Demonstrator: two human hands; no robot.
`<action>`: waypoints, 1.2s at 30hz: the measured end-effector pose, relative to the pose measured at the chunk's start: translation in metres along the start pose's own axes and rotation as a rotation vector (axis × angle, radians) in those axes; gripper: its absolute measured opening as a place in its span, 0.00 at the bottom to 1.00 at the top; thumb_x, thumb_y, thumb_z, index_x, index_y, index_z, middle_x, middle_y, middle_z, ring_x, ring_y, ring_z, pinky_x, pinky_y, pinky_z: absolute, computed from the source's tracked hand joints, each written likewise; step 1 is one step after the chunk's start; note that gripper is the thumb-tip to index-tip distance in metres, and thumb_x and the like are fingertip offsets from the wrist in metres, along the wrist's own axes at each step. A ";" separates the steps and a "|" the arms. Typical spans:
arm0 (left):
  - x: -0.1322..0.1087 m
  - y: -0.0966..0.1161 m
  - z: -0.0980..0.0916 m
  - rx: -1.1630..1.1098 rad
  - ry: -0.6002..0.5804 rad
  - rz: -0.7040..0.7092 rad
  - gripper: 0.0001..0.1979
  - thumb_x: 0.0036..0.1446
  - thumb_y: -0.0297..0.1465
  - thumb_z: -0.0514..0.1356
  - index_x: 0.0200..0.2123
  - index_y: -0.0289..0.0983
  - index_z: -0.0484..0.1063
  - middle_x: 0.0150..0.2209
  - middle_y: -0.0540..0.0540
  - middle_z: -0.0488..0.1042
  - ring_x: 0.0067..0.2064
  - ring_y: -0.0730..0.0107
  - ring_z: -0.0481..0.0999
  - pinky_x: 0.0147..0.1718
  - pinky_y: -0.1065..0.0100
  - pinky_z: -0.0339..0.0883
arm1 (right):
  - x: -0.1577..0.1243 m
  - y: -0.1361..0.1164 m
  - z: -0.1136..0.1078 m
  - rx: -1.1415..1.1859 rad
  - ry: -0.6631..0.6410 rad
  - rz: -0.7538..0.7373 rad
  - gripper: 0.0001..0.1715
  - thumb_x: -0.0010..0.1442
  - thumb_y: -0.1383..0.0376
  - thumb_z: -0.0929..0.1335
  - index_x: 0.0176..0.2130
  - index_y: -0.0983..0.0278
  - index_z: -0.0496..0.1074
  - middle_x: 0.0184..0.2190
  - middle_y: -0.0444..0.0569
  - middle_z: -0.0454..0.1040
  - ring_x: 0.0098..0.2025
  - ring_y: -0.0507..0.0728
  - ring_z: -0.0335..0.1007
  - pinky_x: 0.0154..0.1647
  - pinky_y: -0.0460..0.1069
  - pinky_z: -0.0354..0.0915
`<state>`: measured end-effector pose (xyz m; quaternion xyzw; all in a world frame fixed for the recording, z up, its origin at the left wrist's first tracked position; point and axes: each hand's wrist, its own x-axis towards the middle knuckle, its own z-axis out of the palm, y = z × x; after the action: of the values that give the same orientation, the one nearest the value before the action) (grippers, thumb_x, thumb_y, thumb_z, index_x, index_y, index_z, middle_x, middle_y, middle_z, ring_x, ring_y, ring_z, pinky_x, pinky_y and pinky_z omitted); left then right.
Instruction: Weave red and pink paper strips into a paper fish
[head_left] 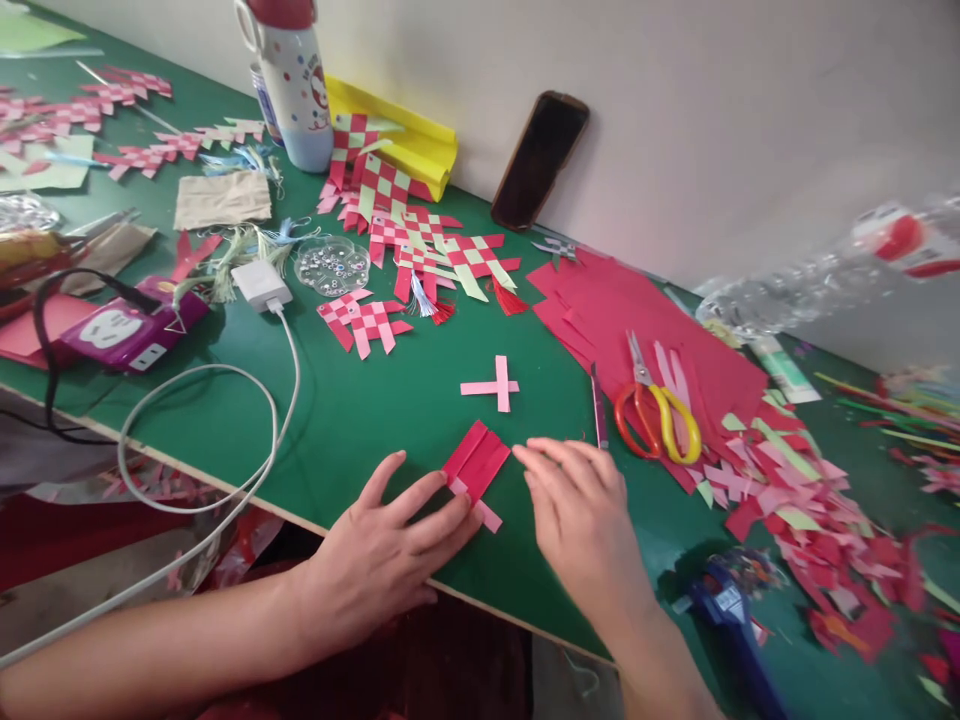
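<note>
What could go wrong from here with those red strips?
1. The red strips lie loose near the front edge of the table, pinned only by the flat fingers of the left hand; they could shift apart or slide off.
2. The right hand sits close to a thin tool and the scissors; a sideways sweep might knock them.

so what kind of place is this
Probably a paper-craft workbench, perhaps at home: woven paper pieces, scissors and a heap of paper scraps lie on the green table, and the left hand presses red paper strips, the right hand beside them.
</note>
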<state>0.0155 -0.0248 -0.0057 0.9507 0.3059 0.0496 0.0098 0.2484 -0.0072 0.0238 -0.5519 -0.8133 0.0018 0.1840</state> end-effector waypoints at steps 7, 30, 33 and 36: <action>0.001 -0.002 0.001 -0.004 0.054 0.010 0.37 0.61 0.53 0.56 0.68 0.44 0.54 0.67 0.48 0.59 0.61 0.56 0.59 0.62 0.47 0.52 | 0.072 0.028 0.010 0.062 -0.076 0.147 0.16 0.64 0.61 0.65 0.50 0.64 0.71 0.43 0.55 0.77 0.47 0.63 0.71 0.48 0.59 0.65; -0.001 -0.007 0.003 -0.045 0.124 0.025 0.27 0.67 0.40 0.52 0.67 0.42 0.56 0.67 0.49 0.56 0.62 0.53 0.55 0.59 0.39 0.54 | 0.069 0.040 0.011 0.377 0.175 0.464 0.15 0.59 0.54 0.69 0.37 0.63 0.74 0.27 0.46 0.77 0.28 0.54 0.73 0.31 0.49 0.68; -0.001 -0.007 0.003 -0.037 0.120 0.015 0.24 0.69 0.38 0.50 0.66 0.42 0.57 0.67 0.49 0.57 0.62 0.54 0.54 0.58 0.38 0.53 | 0.048 0.030 0.023 0.495 0.436 0.439 0.14 0.59 0.54 0.70 0.37 0.63 0.73 0.28 0.46 0.76 0.26 0.53 0.73 0.28 0.48 0.69; 0.000 -0.005 0.004 -0.027 0.118 0.003 0.22 0.70 0.34 0.47 0.65 0.43 0.58 0.66 0.50 0.58 0.61 0.55 0.55 0.59 0.38 0.52 | 0.033 0.029 0.039 0.498 0.523 0.436 0.14 0.60 0.55 0.70 0.37 0.63 0.72 0.30 0.48 0.77 0.27 0.54 0.75 0.29 0.49 0.71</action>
<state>0.0131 -0.0203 -0.0101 0.9464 0.3037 0.1097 0.0045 0.2522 0.0413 -0.0085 -0.6316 -0.5782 0.0972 0.5074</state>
